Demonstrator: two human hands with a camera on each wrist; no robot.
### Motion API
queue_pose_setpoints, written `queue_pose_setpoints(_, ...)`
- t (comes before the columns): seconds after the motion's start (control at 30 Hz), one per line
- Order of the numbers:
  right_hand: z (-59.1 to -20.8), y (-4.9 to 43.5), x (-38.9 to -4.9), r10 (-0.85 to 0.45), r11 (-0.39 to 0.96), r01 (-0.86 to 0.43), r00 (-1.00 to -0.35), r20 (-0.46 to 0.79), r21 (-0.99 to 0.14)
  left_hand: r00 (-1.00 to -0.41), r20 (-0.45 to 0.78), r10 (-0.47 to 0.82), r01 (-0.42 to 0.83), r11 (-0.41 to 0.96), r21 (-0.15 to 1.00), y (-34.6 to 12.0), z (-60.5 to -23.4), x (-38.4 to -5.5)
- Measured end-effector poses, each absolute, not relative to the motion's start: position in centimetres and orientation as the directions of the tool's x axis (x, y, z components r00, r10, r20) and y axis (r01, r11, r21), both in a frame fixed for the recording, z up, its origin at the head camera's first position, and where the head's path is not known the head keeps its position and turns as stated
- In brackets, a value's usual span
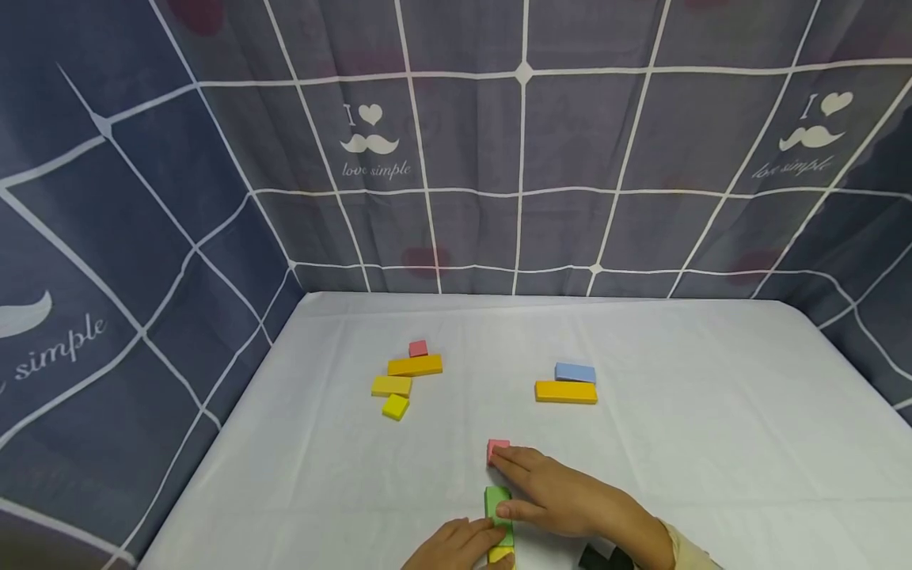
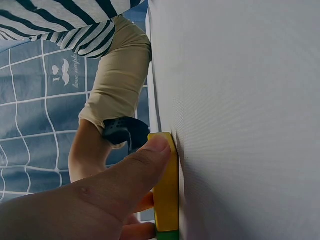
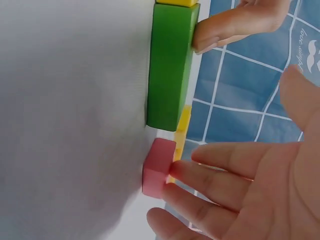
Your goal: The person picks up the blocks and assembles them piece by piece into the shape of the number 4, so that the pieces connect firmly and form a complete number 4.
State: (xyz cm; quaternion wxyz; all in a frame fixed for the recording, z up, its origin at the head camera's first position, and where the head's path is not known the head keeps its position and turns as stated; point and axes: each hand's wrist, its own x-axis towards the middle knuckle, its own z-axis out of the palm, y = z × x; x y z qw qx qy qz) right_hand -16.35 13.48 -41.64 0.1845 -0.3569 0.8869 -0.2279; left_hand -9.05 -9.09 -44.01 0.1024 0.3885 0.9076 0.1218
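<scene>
My left hand [image 1: 459, 546] holds a yellow block [image 2: 166, 195], its thumb on one face and fingers over the top edge. One left fingertip touches the upright-edged green block [image 3: 170, 67], which stands end to end with the yellow one. My right hand [image 1: 570, 495] reaches across from the right with fingers spread and fairly straight. Its fingertips touch a small pink block [image 3: 159, 167], set just beyond the green block's far end, with a narrow gap between. The right thumb hovers by the green block in the head view; contact there is unclear.
Toward the back left lie a small red block [image 1: 418, 348], an orange block [image 1: 416, 366] and two yellow pieces, a longer one [image 1: 391, 386] and a shorter one [image 1: 395, 408]. A blue block [image 1: 575, 372] lies behind another orange block [image 1: 566, 393]. White cloth [image 1: 712, 443] covers the table.
</scene>
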Motion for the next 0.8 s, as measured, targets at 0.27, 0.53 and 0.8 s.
queue_pose_setpoints(0.27, -41.1, 13.7, -16.2, -0.752, 0.603, -0.559, -0.635, -0.174, -0.569, -0.535, 0.067, 0.842, 0.844, 0.529, 0.086, -9.2, -44.4, -9.2)
queue_pose_setpoints(0.53, -40.7, 14.0, -16.4, -0.783, 0.562, -0.566, -0.599, -0.168, -0.603, -0.501, 0.053, 0.864, 0.865, 0.499, 0.042, -9.1, -44.1, -9.5)
queue_pose_setpoints(0.8, -40.5, 14.0, -16.5, -0.78, 0.571, -0.544, -0.593, -0.2, -0.615, -0.515, 0.128, 0.847, 0.857, 0.51, 0.075, -9.1, -44.0, -9.7)
